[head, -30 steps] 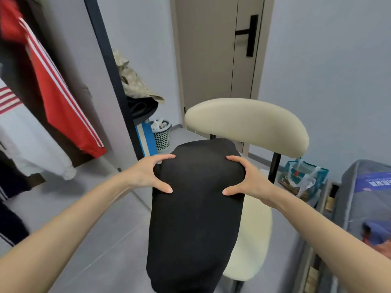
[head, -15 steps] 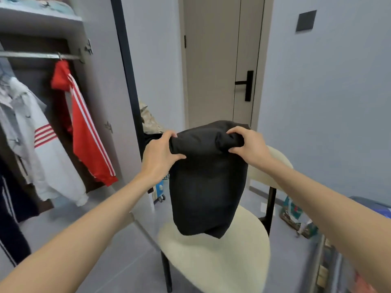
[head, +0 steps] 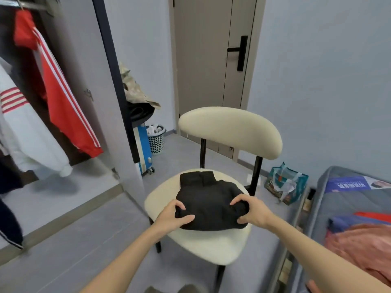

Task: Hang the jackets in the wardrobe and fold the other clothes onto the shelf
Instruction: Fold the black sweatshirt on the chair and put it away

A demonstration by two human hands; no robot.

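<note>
A black garment [head: 208,199] lies folded into a compact bundle on the cream seat of a chair [head: 211,246]. My left hand [head: 172,216] grips the bundle's near left corner. Its near right corner is gripped by my right hand [head: 252,212]. In the open wardrobe at the left, a red jacket with white stripes [head: 57,89] and a white jacket with red stripes [head: 23,127] hang from a rail [head: 31,5]. A dark garment [head: 8,208] hangs at the far left edge.
The wardrobe door [head: 118,102] stands open beside the chair. Behind it are a blue wheeled case [head: 145,151], a mesh bin [head: 156,138] and a pile of clothes [head: 135,96]. A patterned bag [head: 285,185] sits on the floor. An open suitcase [head: 355,218] with clothes lies at the right. A closed door [head: 213,60] is behind.
Both hands lifted the black garment off the chair, folded it over in the air, then brought it down; it now lies folded on the seat, still gripped at both corners.
</note>
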